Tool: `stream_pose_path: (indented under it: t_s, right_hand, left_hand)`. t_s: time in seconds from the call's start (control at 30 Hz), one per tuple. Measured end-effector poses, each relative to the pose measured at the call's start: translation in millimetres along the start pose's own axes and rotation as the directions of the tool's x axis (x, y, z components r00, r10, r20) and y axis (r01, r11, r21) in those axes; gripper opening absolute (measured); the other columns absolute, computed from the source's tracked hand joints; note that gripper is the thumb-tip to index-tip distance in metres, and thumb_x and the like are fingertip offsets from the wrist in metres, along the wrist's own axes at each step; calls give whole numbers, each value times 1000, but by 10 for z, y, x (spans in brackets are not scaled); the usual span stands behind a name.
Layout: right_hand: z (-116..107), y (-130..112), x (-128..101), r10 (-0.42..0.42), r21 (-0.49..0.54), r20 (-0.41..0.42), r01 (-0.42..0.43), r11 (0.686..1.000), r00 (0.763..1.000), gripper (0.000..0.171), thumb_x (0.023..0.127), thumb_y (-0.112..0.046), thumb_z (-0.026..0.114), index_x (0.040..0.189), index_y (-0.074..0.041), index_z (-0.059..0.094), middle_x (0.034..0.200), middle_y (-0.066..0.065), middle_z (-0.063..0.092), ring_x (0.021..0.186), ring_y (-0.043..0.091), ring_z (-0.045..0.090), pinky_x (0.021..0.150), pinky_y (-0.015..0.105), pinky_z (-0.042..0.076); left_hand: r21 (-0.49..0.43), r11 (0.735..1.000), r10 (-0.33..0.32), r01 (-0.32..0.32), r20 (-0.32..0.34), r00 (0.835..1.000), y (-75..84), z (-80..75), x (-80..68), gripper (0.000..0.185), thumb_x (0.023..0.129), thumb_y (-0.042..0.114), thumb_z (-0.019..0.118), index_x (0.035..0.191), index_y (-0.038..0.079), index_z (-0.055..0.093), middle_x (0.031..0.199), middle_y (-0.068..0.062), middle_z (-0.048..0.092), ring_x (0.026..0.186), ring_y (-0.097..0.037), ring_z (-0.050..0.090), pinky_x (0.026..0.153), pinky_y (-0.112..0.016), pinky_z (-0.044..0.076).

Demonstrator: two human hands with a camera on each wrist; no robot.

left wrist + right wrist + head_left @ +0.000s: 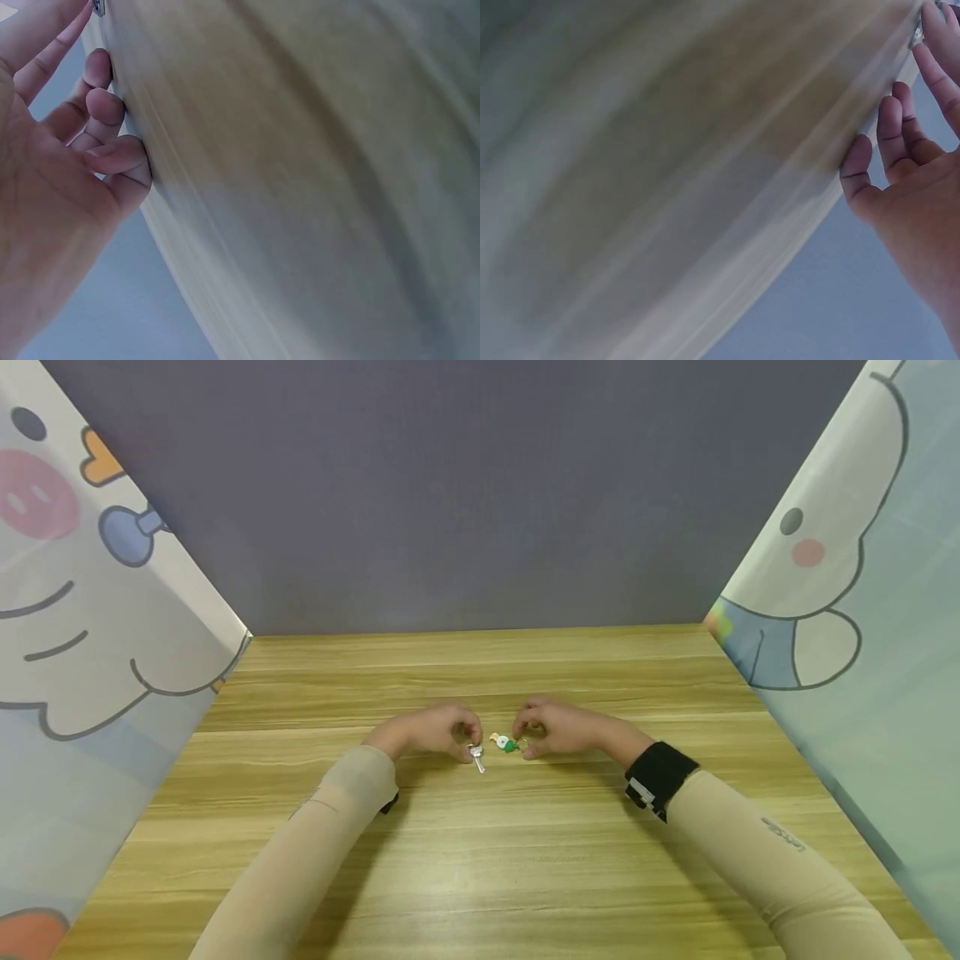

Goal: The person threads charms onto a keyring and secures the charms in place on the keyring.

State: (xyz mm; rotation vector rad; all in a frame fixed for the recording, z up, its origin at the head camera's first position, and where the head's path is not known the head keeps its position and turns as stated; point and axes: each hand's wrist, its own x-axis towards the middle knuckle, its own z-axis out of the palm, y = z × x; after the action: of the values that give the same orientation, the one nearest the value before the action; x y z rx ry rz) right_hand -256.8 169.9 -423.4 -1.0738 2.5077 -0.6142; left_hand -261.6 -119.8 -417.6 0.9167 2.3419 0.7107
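Close over the middle of the table, my left hand pinches a small silver key by its head, thumb and forefinger meeting there. The key's blade points down toward me. Just to the right lies a keychain with a white, green and yellowish charm. My right hand pinches its metal ring between thumb and forefinger. A small gap separates key and charm. In the left wrist view, the other fingers curl beside the wood, and only a metal bit shows at the top edge.
The wood-grain table spreads around both hands. A dark grey panel rises at its back edge. Cartoon-printed sheets, one on the left and one on the right, flank the table.
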Motion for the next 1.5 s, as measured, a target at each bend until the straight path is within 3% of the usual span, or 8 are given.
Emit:
stream_pose_path:
  t_s: [0.23,0.5,0.7,1.0,1.17,1.27,1.4,1.5]
  right_hand:
    - [-6,-14,-1,26,11,9,-26,1000,1000,19,94,-28,84,108,-22,71,122,2,60,111,18,56,100,39,49]
    - [19,-8,23,10,-9,16,-9,1000,1000,19,93,-26,84,98,-18,68,115,0,60,104,15,53,96,34,48]
    - [4,-23,15,28,16,33,-29,999,999,22,92,-23,85,88,-16,65,106,-1,58,95,12,51,87,28,47]
    - [-31,-49,-1,30,22,50,-31,999,998,20,94,-24,83,87,-17,65,105,-1,57,95,12,51,87,28,46]
    - [-111,-82,-8,31,58,65,-35,998,997,14,104,-22,71,92,-17,68,104,0,59,94,12,54,87,29,49]
    - [-178,-99,-28,36,82,62,-41,996,997,11,106,-21,68,97,-16,70,107,0,64,96,13,58,89,33,52]
    - [-239,-106,-59,25,117,46,-30,993,999,11,108,-23,65,104,-15,72,112,1,70,106,14,64,93,36,55]
    - [-256,-102,-75,0,165,29,-5,986,1000,17,110,-24,60,111,-13,73,119,3,72,115,18,67,99,41,57]
  left_hand:
    - [22,1000,22,-22,23,999,-10,2,6,13,94,21,83,96,21,70,115,0,58,107,-17,52,100,-38,46]
    - [-8,1000,5,-5,42,999,-25,47,-9,10,99,21,78,92,23,70,116,0,53,114,-18,53,110,-44,47]
    - [-18,1000,10,-9,40,999,-36,68,-5,13,101,24,75,91,21,67,116,0,53,118,-19,57,110,-46,49]
    - [-26,1000,6,-6,25,1000,-35,62,-20,11,104,21,70,94,20,65,117,0,55,113,-18,54,108,-44,47]
    - [-87,996,-8,9,20,1000,-35,19,-69,9,110,16,58,103,14,63,118,-2,60,106,-16,53,99,-36,47]
    - [-93,995,-31,32,15,999,-16,-36,-98,15,114,20,51,109,10,62,109,-3,61,96,-16,51,87,-33,45]
    - [-68,996,-65,64,-11,998,16,-102,-132,25,116,27,44,112,8,59,96,-2,51,84,-15,46,77,-31,40]
    - [-79,994,-74,71,-38,997,45,-133,-164,27,117,29,41,111,8,57,93,-2,48,82,-16,44,76,-32,39]
